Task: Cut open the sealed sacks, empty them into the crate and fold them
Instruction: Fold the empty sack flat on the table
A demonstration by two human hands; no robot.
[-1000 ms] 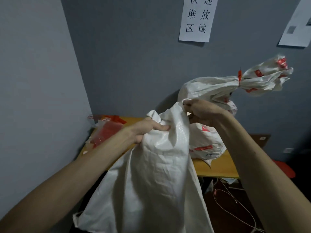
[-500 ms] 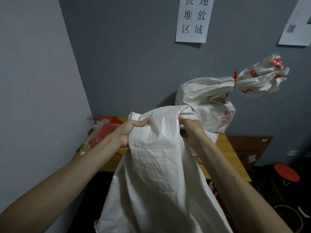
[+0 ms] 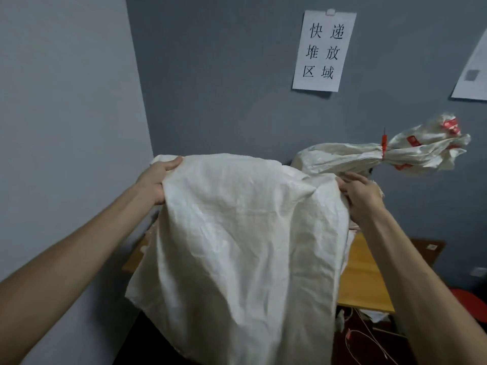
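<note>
An empty white woven sack (image 3: 242,246) hangs spread wide in front of me. My left hand (image 3: 158,180) grips its upper left corner, thumb on top. My right hand (image 3: 361,196) grips the upper right corner. Behind it, a sealed white sack (image 3: 350,159) with red print stands on the wooden table (image 3: 366,280); its neck is tied with a red zip tie (image 3: 384,146) and points right. The hanging sack hides most of the table. No crate is visible.
Grey walls meet in a corner at left. A paper sign (image 3: 324,51) hangs on the back wall, another sheet (image 3: 474,72) at the right edge. A brown box (image 3: 429,251) and a red object (image 3: 471,304) sit at lower right. Cables (image 3: 363,335) lie under the table.
My hands have moved apart and up, stretching the bunched sack top out flat and wide. The sack now hides the red items at the table's left.
</note>
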